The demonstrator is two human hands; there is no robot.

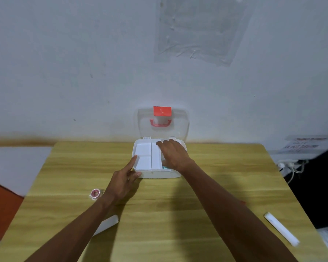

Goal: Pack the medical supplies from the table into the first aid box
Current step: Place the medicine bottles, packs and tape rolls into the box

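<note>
The white first aid box [155, 174] stands open at the far middle of the wooden table [178, 214], its lid with a red latch leaning against the wall. A white divided tray [146, 157] lies in its left part. My left hand [124, 178] touches the box's front left corner, index finger on the tray edge. My right hand [173, 154] rests palm down inside the right part, over something teal [166, 167]. A small pink-capped tape roll [95, 193] lies to the left. A white tube [281, 228] lies at the right, and a white flat pack [107, 223] shows under my left forearm.
The table's far edge meets a pale wall. A dark object with cables [292, 167] stands off the right edge. An orange surface [2, 208] lies beyond the left edge. Bare wood stretches between my arms.
</note>
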